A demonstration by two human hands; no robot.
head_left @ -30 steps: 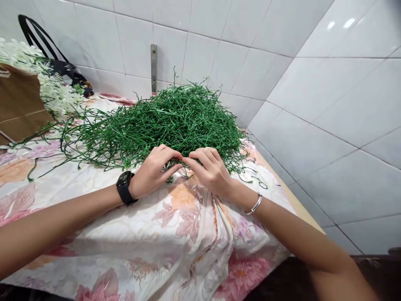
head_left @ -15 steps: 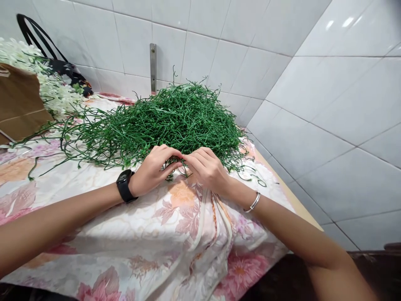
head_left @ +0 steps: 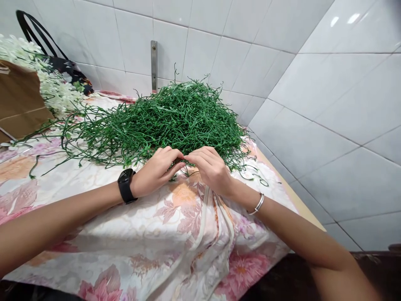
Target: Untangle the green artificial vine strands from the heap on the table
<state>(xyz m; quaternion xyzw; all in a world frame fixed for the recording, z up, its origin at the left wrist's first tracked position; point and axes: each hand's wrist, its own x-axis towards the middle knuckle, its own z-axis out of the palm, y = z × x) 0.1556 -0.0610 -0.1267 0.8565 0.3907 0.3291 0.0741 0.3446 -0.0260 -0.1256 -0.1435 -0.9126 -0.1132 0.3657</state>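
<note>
A large tangled heap of thin green artificial stems (head_left: 188, 117) lies on a floral cloth. At its front edge my left hand (head_left: 158, 169), with a black watch on the wrist, is closed with thumb and fingers bent toward each other. My right hand (head_left: 213, 169), with a silver bangle, meets it fingertip to fingertip in a pinch. Bits of green stem show just under and between the fingers, and the hands appear to pinch a stem there. Its held part is mostly hidden by the fingers.
The floral tablecloth (head_left: 125, 234) hangs over the front edge. At left are white artificial flowers (head_left: 59, 94), a brown paper bag (head_left: 21, 100) and a dark patterned bag (head_left: 67, 71). White tiled walls (head_left: 341, 100) close off the back and right; a metal bracket (head_left: 153, 65) is on the back wall.
The hands stay together in nearly the same place, the left fingers and thumb slightly closer to the right hand. The view has shifted slightly; the heap looks unchanged.
</note>
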